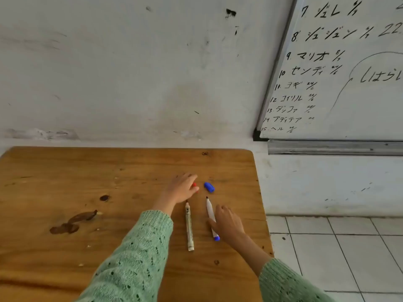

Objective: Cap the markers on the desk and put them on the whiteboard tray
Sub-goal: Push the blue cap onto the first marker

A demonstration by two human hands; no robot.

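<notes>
Plastic markers, light, stiff, slick: my right grip (227,223) pinches the blue marker (210,212) mid-barrel; left grip (183,188) closes on the red cap (194,185).

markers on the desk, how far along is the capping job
Nothing is finished: both markers lie uncapped on the desk. In hand: left hand on the red cap, right hand on the blue-ended marker. Blue cap untouched; tray holds no markers.

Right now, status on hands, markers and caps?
Left hand on red cap. Right hand on blue-ended marker. Second marker and blue cap lie free. Both markers uncapped. Whiteboard tray unobstructed.
</notes>
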